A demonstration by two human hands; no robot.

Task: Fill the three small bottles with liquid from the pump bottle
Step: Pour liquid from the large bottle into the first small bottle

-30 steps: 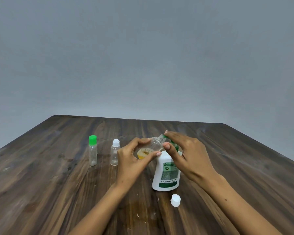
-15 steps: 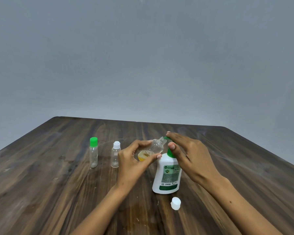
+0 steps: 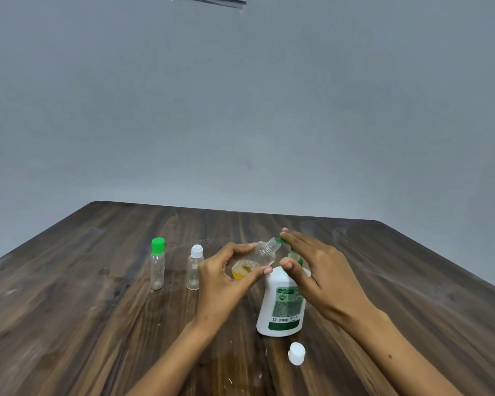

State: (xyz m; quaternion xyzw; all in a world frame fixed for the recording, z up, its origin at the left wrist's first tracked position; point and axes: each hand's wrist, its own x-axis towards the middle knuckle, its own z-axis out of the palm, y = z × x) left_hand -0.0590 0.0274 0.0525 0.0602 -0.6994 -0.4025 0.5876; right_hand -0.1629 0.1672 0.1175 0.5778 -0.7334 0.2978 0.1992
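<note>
Room: plain grey wall behind a dark wood-grain table (image 3: 69,324); nothing else in the background but a dim strip at the top edge.
Pump bottle: white pump bottle (image 3: 282,307) with a green label stands upright near the middle of the table; its green pump head is mostly hidden under the right hand.
Open bottle: small clear bottle (image 3: 259,257), uncapped, tilted with its threaded neck up against the pump spout; a little yellow liquid sits in its lower end.
Left hand: left hand (image 3: 226,278) has thumb and fingers curled round the open bottle's body, clamped on it.
Right hand: right hand (image 3: 320,270) lies over the pump head, fingers nearly straight on top and thumb at the collar; apart, not closed round anything.
Waiting bottles: green-capped bottle (image 3: 157,267) and white-capped bottle (image 3: 195,267) stand upright, just beside each other, left of the hands; both look empty.
Loose cap: white cap (image 3: 296,352) lies on the table in front of the pump bottle.
Progress: bottle 1 of 3 seems only begun; 2 remain.
Handling: small bottle is likely light, thin-walled and slick if soapy; hold it round the body, not the neck, and avoid squeezing; pump bottle looks heavier and steady, yet may tip if pressed off-centre.
</note>
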